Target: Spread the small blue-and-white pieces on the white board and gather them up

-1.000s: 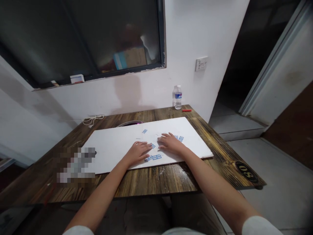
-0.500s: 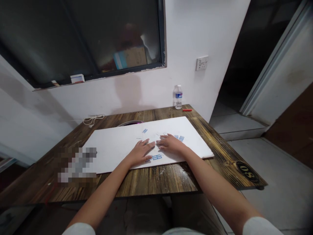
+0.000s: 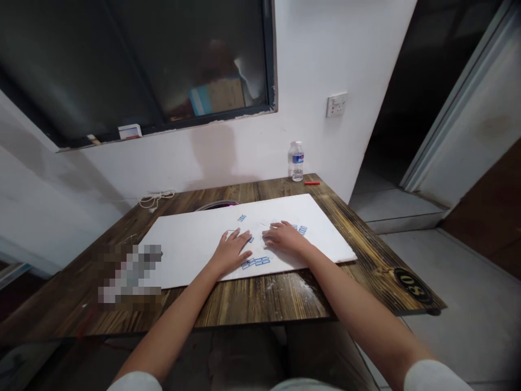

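Fingers (image 3: 244,237) of both hands were open and spread flat, and they gripped nothing. The left hand (image 3: 230,252) and the right hand (image 3: 287,239) rested side by side on a white board (image 3: 187,260), which was lying on a dark wooden counter (image 3: 260,298). Small blue-edged rectangular pieces (image 3: 255,262) lay on this board in 4 groups: 1 row just below the gap between the 2 hands, 1 small piece near the left fingertips, 1 group just beside the right hand, and 1 group farther up the board. Near the far edge of the counter stood a plastic water bottle (image 3: 297,161), with a red stick (image 3: 311,183) beside it. A white cable (image 3: 154,200) lay near the far left corner. A pixelated patch hid part of the counter's left side.
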{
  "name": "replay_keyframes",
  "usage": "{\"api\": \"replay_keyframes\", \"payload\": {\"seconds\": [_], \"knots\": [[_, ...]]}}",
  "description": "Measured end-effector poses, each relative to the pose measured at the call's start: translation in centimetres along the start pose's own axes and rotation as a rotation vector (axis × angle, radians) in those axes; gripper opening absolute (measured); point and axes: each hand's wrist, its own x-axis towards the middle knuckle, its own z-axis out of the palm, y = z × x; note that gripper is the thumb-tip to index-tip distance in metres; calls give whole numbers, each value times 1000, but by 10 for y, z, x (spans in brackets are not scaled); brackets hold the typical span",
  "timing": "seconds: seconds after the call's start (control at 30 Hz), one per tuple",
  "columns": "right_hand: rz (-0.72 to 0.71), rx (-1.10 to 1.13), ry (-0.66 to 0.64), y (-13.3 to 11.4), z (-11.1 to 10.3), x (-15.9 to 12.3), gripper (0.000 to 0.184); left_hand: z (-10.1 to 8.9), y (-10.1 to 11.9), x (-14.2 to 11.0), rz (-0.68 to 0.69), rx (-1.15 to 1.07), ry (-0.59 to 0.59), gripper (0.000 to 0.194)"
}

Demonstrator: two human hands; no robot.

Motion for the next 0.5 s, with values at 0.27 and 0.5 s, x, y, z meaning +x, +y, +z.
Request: {"api": "replay_keyframes", "payload": {"seconds": [0.27,0.5], "knots": [[34,-51,26,5,4,0,25,1,-9,0,33,-7,62,50],[-48,102,-17,-4,-2,1,41,1,-17,-2,55,-17,43,47]]}}
